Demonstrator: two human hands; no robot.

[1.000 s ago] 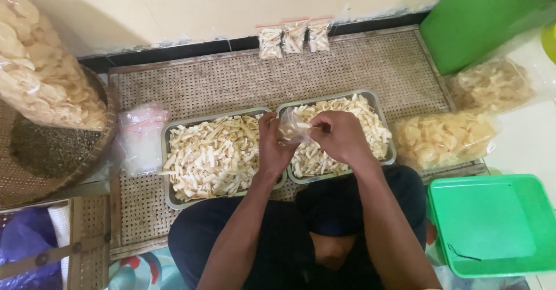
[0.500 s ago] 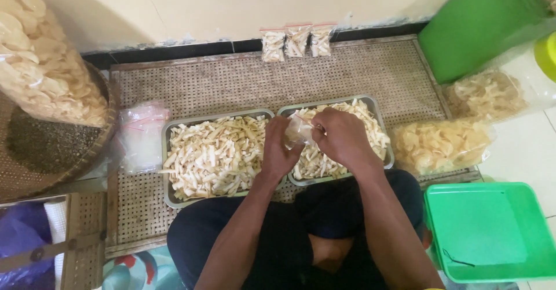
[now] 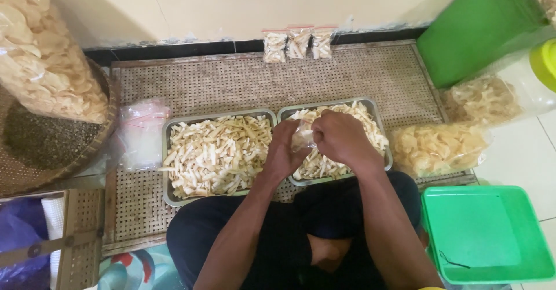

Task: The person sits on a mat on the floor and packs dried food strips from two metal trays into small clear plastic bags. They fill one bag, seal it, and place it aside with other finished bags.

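Observation:
Two metal trays heaped with pale snack sticks lie side by side on a woven mat (image 3: 231,81): the left tray (image 3: 167,151) and the right tray (image 3: 379,116). Both my hands meet over the right tray. My left hand (image 3: 285,151) and my right hand (image 3: 339,136) grip a small clear plastic bag (image 3: 301,135) between them; it looks partly filled with sticks. Three small filled bags (image 3: 298,42) stand against the wall at the far edge of the mat.
A big bag of round crackers (image 3: 43,64) sits in a woven basket (image 3: 104,133) at left, beside a pile of empty plastic bags (image 3: 142,133). Two bags of crackers (image 3: 440,148) lie at right. A green basin (image 3: 486,235) and a green bin (image 3: 480,29) stand at right.
The hands stay together over the right tray, shifting slightly on the small bag. The view has drifted a little to the left.

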